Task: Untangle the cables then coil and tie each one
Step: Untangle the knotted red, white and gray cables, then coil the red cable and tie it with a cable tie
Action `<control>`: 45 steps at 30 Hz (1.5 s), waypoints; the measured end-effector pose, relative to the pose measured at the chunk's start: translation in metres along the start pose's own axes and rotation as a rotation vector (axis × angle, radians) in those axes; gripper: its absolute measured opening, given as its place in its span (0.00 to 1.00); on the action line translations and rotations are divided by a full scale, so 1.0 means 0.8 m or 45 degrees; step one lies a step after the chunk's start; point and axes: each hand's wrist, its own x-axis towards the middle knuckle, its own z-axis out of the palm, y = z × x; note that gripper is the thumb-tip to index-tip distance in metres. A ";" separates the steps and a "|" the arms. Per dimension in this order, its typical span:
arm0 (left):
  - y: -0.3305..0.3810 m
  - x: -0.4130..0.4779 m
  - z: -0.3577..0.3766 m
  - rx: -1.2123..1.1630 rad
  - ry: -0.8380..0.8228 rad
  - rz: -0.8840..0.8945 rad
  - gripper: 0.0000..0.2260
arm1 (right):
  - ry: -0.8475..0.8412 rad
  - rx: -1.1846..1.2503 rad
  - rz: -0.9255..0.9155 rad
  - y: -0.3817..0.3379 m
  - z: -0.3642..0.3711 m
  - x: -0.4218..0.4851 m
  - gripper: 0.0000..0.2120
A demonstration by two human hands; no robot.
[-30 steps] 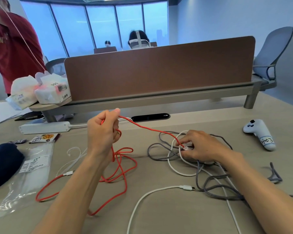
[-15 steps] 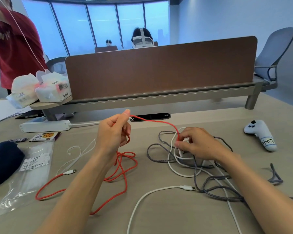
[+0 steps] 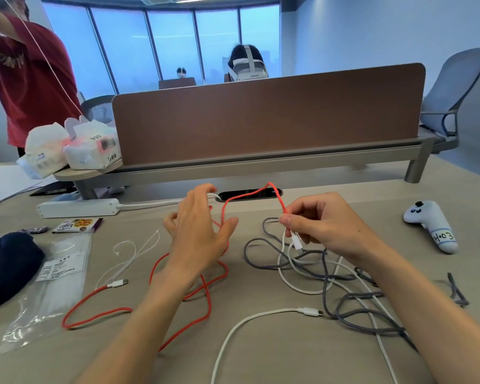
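Observation:
A red cable (image 3: 94,317) lies in loose loops on the desk at centre left, one white plug end at the left. My right hand (image 3: 324,225) pinches the cable's other end just above its white plug, raised over a tangle of grey braided cable (image 3: 352,306) and white cable (image 3: 250,320). A red strand arcs up from that pinch and down behind my left hand (image 3: 197,234). My left hand hovers with fingers spread and the strand runs between its fingers, not gripped.
A white power strip (image 3: 78,207) lies at the back left, with a snack packet (image 3: 76,225), a clear bag of cable ties (image 3: 53,281) and a dark cloth (image 3: 6,267) at the left. A white controller (image 3: 430,225) rests at the right. A brown divider (image 3: 266,115) closes the back.
My left hand has let go of the red cable and spread its fingers. My right hand has lifted the plug end off the tangle, and the strand now bows upward.

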 end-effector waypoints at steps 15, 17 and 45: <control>0.038 -0.007 -0.019 -1.148 -0.468 -0.008 0.12 | -0.031 -0.249 -0.148 -0.014 0.026 -0.008 0.11; 0.039 -0.007 -0.024 -1.299 -0.574 -0.050 0.10 | 0.215 -0.175 -0.174 -0.012 0.013 -0.005 0.11; 0.062 -0.010 -0.047 -2.372 -0.529 -0.440 0.16 | -0.185 -0.208 -0.186 -0.001 0.005 -0.001 0.15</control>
